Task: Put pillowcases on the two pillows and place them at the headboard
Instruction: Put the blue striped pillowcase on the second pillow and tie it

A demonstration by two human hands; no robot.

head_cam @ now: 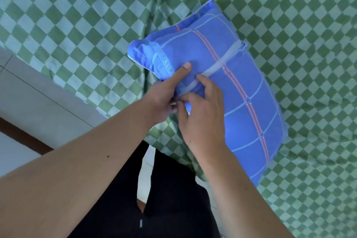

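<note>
Pillow [222,87] in blue plaid pillowcase [251,121] lies on the bed, near edge lifted toward the person, both hands working the overlap band that crosses its middle.

Left hand [162,100]: thumb [182,72] pressed flat on the fabric just past the pale closure strip [218,63], other fingers curled under the pillow's edge, so it looks pinched shut on the case. Likely job: pin the flap down and hold the pillow steady.

Right hand [202,110]: fingers narrow, tips bent onto the strip right beside the left thumb, thumb tucked underneath against the left fingers. Reads as tucking or tugging the flap closed; whether it truly grips cloth, cannot tell.

"SLEEP" trim sits just beyond the left thumb; red stripes run off past the right fingertips.

Judgement: this pillow is cased, closure being finished. Second pillow and headboard not in view.

Surface: green checked bedsheet [77,25], wrinkled, soft, so the pillow sinks under pressure. Pale tiled floor [29,92] shows beyond the left wrist.
</note>
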